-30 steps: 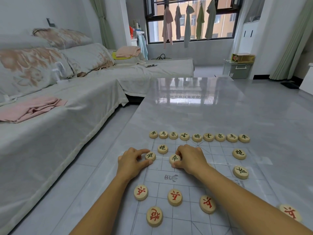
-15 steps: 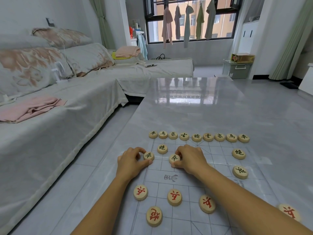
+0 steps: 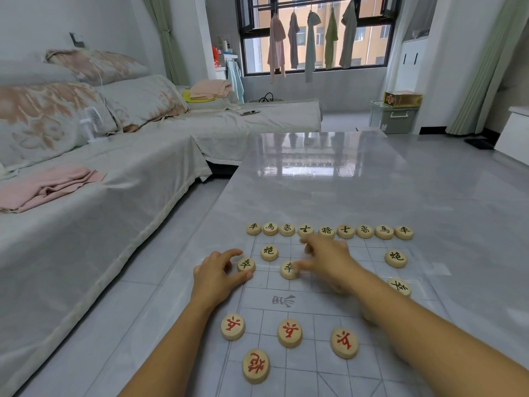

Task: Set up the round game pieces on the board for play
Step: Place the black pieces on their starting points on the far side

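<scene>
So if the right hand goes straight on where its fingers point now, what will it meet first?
Probably the fourth piece from the left in the far row; the right hand is blurred, so this is uncertain.

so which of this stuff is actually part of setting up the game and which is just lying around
For the job: board, black-marked pieces, red-marked pieces, left hand pinching the edge piece, right hand.
Lying about: pink cloth, small fan, remote, yellow box, hanging clothes.
</scene>
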